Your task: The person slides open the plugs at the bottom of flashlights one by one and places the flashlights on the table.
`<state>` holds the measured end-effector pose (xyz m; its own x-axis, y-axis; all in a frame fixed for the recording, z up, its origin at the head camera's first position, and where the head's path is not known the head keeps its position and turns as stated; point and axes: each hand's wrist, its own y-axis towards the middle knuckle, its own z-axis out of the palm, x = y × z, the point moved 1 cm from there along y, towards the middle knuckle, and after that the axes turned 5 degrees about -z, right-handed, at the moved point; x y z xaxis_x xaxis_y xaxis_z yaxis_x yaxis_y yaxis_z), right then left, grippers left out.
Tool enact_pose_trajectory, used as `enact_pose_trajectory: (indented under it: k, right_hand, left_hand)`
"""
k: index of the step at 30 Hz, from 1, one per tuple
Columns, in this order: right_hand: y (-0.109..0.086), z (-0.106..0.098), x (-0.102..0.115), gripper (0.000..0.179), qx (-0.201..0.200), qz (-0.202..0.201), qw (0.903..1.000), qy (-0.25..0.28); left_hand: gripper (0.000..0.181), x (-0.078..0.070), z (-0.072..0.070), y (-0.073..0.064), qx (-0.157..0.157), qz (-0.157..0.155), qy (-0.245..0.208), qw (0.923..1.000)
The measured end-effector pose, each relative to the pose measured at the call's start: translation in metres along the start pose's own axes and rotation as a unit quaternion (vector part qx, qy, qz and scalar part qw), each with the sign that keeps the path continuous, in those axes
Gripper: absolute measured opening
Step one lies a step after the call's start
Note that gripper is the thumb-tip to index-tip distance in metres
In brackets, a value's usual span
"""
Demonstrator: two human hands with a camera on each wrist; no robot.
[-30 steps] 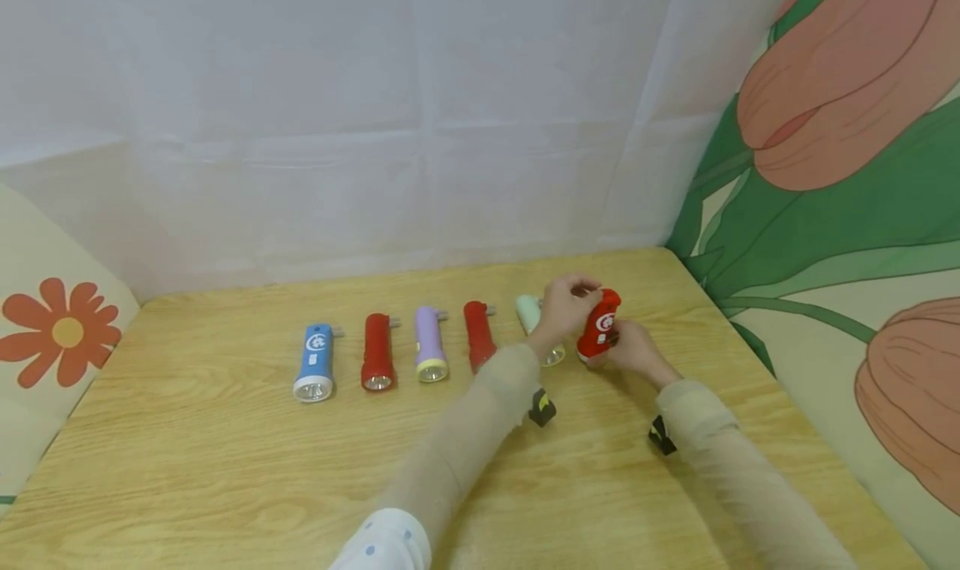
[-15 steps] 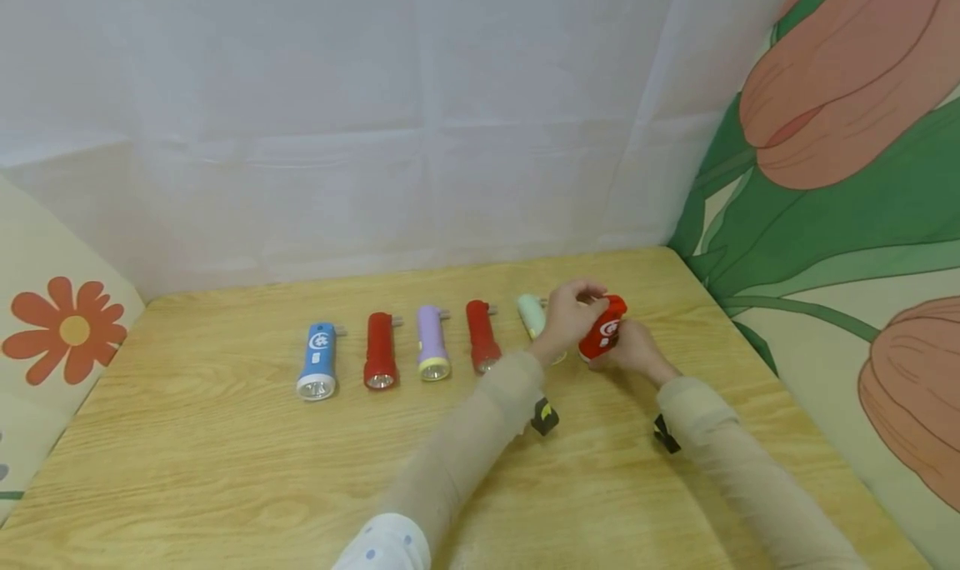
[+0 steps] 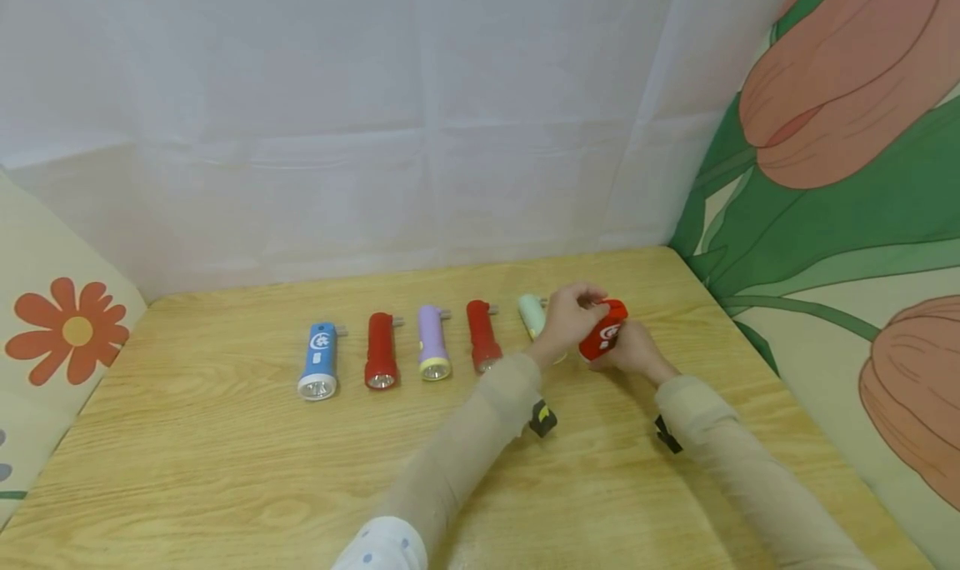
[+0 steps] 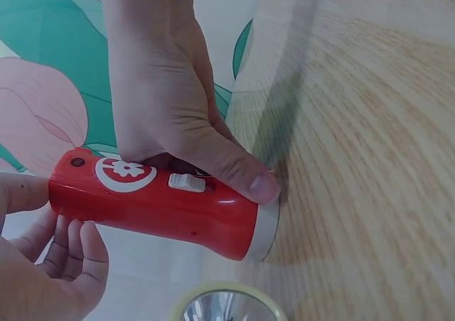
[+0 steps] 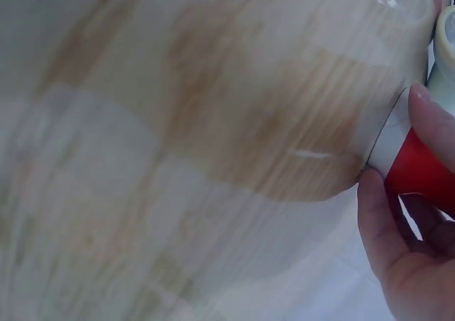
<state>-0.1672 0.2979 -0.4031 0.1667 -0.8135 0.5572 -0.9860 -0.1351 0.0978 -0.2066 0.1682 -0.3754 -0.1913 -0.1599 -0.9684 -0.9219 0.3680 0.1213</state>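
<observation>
A red flashlight (image 3: 602, 337) with a white head rim, a white flower mark and a white switch is held between both hands at the right of the row. My left hand (image 3: 570, 320) pinches its tail end, as the left wrist view shows with the fingers (image 4: 84, 264) beneath it. The right hand (image 3: 633, 352) grips the head end, its thumb (image 4: 261, 186) by the white rim. In the right wrist view, that rim (image 5: 389, 140) is right at the tabletop. A mint-green flashlight (image 3: 530, 313) lies just left, partly hidden by the left hand.
Further left lie a red flashlight (image 3: 482, 335), a purple one (image 3: 431, 337), another red one (image 3: 380, 349) and a blue one (image 3: 319, 353), with metal prongs out at their tails. A white cloth (image 3: 375, 137) hangs behind the wooden table (image 3: 262, 470); a flower-print cloth (image 3: 847, 220) borders the right.
The held red flashlight's tail has tipped slightly right and down, and the left hand has shifted with it. The right hand stays nearly in place.
</observation>
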Motion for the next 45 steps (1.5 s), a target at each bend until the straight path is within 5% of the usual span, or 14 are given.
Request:
enact_pose_trajectory:
  k: [13, 21, 32, 45]
  right_hand:
    - [0.001, 0.002, 0.000, 0.062, 0.006, -0.004, 1.0000, -0.005]
    - [0.001, 0.002, 0.001, 0.062, 0.004, -0.003, 0.9999, -0.009]
    - [0.001, 0.001, 0.000, 0.064, 0.005, 0.011, 0.9999, -0.006]
    - [0.001, 0.002, -0.003, 0.068, -0.009, -0.021, 0.9996, -0.018]
  left_hand:
    - [0.007, -0.004, 0.001, 0.004, -0.014, -0.055, 0.018, 0.9982]
    - [0.004, -0.013, -0.001, 0.004, -0.037, -0.119, -0.010, 0.9922]
    - [0.004, -0.013, 0.001, 0.008, -0.031, -0.084, 0.046, 0.9949]
    - [0.007, -0.012, 0.004, 0.009, -0.039, -0.073, 0.036, 0.9959]
